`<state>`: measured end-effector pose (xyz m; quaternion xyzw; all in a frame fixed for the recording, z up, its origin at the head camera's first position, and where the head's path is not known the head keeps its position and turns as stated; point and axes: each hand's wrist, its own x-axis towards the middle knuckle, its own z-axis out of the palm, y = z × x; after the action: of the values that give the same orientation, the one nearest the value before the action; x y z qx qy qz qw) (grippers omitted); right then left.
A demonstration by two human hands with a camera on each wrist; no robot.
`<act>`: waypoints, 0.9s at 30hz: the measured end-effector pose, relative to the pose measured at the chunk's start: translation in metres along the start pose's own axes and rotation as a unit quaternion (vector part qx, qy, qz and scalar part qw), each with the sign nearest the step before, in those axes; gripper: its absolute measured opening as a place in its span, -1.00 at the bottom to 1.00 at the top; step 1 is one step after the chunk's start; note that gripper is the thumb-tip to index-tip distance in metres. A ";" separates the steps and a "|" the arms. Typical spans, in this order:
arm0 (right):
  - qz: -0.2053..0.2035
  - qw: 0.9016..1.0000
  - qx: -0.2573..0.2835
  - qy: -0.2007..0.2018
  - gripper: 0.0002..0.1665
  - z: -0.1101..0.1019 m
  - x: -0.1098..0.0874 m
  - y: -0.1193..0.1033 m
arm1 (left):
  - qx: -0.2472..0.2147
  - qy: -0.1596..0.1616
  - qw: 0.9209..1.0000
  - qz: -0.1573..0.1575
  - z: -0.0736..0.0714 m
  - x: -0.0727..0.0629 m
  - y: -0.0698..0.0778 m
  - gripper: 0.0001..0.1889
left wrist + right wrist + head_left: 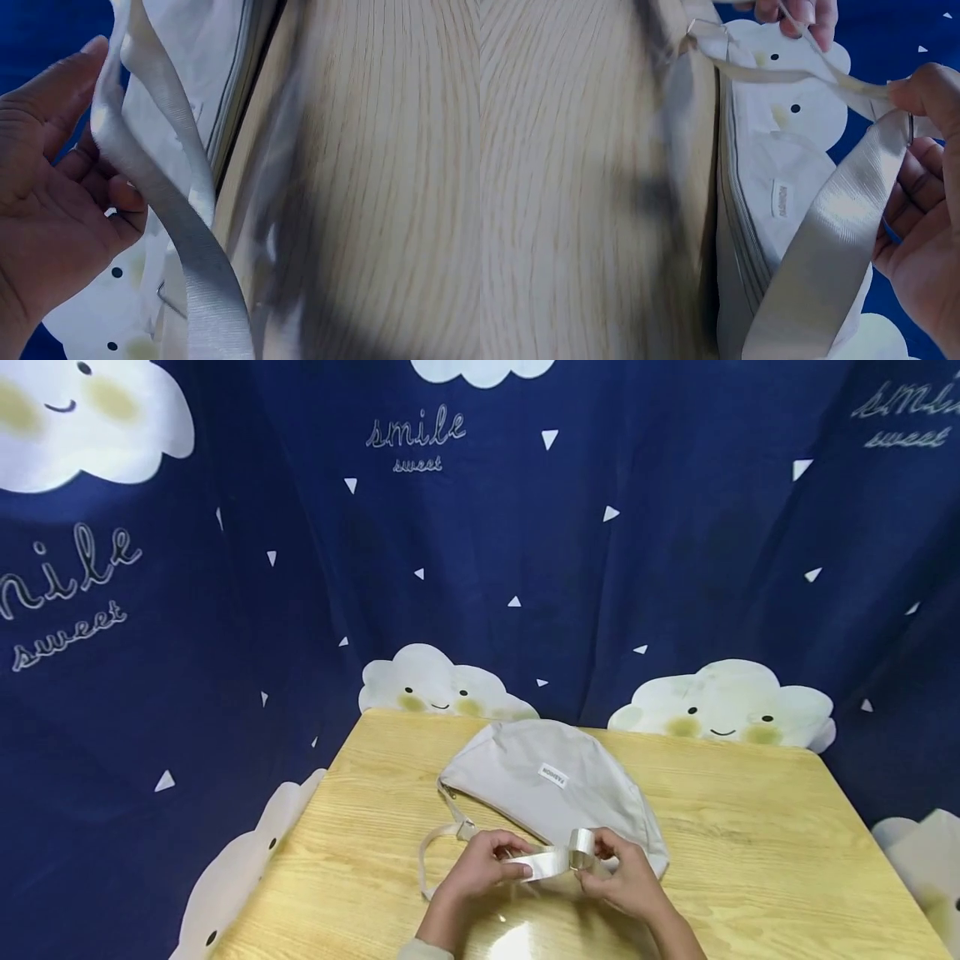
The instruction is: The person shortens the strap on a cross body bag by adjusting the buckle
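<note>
A pale beige handbag lies on the wooden table with its zipper side toward me and a small "FASHION" label upside down. Above its near edge, both hands hold its shiny strap. My left hand pinches one stretch of it between thumb and fingers. The strap hangs down past that hand in the left wrist view. With thumb and fingers, my right hand grips the strap beside a thin metal slider. A wide strap length droops from there; the slider is partly covered by the fingers.
A metal ring joins a strap end at the bag's corner. Thinner strap loops onto the table left of the bag. Behind the table hangs a dark blue curtain printed with clouds.
</note>
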<state>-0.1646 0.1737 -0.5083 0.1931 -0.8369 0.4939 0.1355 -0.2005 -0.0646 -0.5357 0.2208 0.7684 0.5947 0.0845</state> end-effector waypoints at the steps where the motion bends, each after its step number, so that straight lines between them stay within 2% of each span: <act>1: 0.002 1.000 0.009 0.001 -0.51 -0.002 0.001 -0.006 | -0.004 -0.003 1.000 0.001 0.002 0.001 0.000 -0.75; 6: 0.011 0.999 0.050 -0.004 -0.52 -0.007 0.003 -0.019 | -0.025 -0.012 1.000 -0.009 0.012 0.002 0.003 -0.73; 12: 0.013 0.998 0.061 -0.001 -0.52 -0.006 0.002 -0.014 | -0.024 -0.014 1.000 0.002 0.022 0.005 0.016 -0.75; 16: 0.005 0.998 0.060 0.006 -0.50 -0.001 -0.001 0.001 | -0.021 -0.011 1.000 0.014 0.027 0.011 0.011 -0.79; 20: 0.025 0.997 0.075 -0.003 -0.47 0.005 -0.003 0.017 | -0.042 -0.011 0.999 0.013 0.030 0.014 0.005 -0.80; 27: 0.033 0.995 0.088 -0.019 -0.49 0.009 -0.003 0.023 | -0.061 -0.030 0.997 0.034 0.025 0.014 0.001 -0.84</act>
<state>-0.1723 0.1763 -0.5316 0.1859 -0.7987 0.5658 0.0861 -0.2026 -0.0366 -0.5399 0.2595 0.7195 0.6363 0.1008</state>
